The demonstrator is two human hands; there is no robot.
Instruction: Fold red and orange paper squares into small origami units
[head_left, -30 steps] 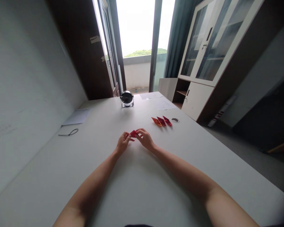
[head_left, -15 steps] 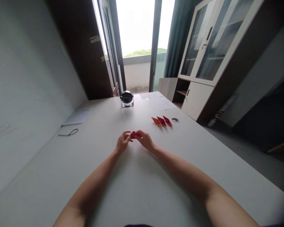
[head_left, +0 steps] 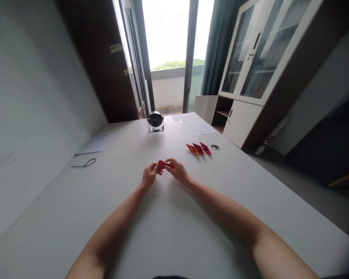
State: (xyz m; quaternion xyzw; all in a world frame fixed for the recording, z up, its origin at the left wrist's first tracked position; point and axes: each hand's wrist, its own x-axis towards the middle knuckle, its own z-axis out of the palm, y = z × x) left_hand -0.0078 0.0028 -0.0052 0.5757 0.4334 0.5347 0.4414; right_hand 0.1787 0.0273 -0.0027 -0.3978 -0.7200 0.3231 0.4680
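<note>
A small red piece of folded paper [head_left: 162, 164] is held up just above the white table, between my two hands. My left hand [head_left: 149, 175] pinches its left side, with the other fingers curled behind it. At its right end, the thumb and index finger of my right hand [head_left: 177, 170] grip the edge. Its exact folds are too small to make out. Further right lie three boat-like folded papers in a row: an orange one [head_left: 192, 149], a dark red one [head_left: 198, 149] and a red one [head_left: 205, 148].
A white tape roll [head_left: 215, 147] lies right of the folded papers. A round silver-and-black device on a stand [head_left: 156, 122] is near the table's far edge. Paper sheets [head_left: 94, 143] and a black cable tie loop [head_left: 88, 162] lie left, by the wall. A cabinet [head_left: 244, 120] stands right.
My left hand has closed more on the red paper, its fingers having drawn in. The paper has shifted slightly left and shows more of its face.
</note>
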